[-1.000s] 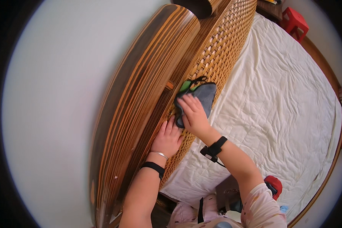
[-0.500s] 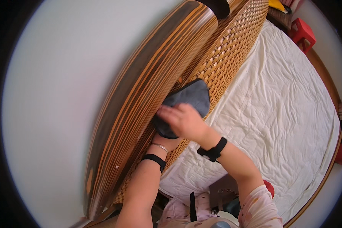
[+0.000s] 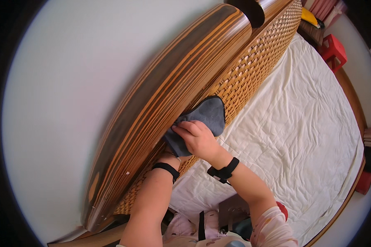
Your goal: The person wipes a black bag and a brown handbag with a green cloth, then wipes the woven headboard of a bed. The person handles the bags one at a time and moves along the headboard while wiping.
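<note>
A dark grey cloth [image 3: 212,115] with a black edge lies against the woven rattan panel [image 3: 243,66] of a headboard, below its striped wooden top [image 3: 165,82]. My right hand [image 3: 200,140] is on top of the cloth, its fingers bent and pinching the fabric near the wooden part. Reaching in from below, my left hand [image 3: 171,158] goes under the cloth. Only its wrist side shows, and its fingers are covered. Black bands sit on both wrists.
A bed with a wrinkled white sheet [image 3: 284,136] spreads to the right of the headboard. Beyond its far corner stands a red plastic stool [image 3: 334,51]. A pale wall [image 3: 62,103] rises on the left. Near my lap is a dark brown box-like thing [image 3: 233,208].
My right fingers, blurred and stretched over the cloth before, have closed on its fabric. The view has shifted slightly, and the cloth's upper part has changed shape.
</note>
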Demonstrator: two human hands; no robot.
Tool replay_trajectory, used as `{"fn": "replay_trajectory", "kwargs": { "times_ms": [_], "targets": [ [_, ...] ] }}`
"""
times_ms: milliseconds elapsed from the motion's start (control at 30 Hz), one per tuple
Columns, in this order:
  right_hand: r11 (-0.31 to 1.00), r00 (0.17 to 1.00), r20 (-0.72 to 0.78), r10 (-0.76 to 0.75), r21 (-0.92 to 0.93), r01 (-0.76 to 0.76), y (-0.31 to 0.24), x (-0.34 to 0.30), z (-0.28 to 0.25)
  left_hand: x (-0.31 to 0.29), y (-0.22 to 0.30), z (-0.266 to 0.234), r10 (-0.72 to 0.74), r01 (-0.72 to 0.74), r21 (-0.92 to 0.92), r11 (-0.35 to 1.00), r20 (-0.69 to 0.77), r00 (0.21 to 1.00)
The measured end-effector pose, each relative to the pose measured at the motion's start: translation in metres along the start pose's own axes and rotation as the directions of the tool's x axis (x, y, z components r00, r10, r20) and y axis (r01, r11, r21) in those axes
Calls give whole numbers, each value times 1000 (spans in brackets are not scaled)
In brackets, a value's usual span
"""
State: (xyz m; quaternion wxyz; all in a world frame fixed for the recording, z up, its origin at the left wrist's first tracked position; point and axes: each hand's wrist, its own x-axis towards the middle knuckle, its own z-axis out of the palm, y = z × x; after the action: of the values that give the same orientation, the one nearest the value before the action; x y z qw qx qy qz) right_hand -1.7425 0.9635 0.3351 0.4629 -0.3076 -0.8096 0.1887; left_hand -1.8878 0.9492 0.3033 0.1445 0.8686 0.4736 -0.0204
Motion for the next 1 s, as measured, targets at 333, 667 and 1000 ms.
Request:
{"fn": "replay_trajectory", "kwargs": {
  "times_ms": [333, 667, 1000],
  "targets": [
    [847, 893, -202, 403, -287, -447, 65, -55, 21, -3, 18, -22, 161, -175, 629, 757, 79, 984],
    [734, 586, -453, 672, 300, -610, 208, -17, -37, 0, 21, -23, 188, -140, 621, 771, -13, 982],
    [796, 842, -238, 483, -281, -536, 75, -37, -2, -3, 21, -19, 173, -143, 613, 777, 10, 985]
  ]
}}
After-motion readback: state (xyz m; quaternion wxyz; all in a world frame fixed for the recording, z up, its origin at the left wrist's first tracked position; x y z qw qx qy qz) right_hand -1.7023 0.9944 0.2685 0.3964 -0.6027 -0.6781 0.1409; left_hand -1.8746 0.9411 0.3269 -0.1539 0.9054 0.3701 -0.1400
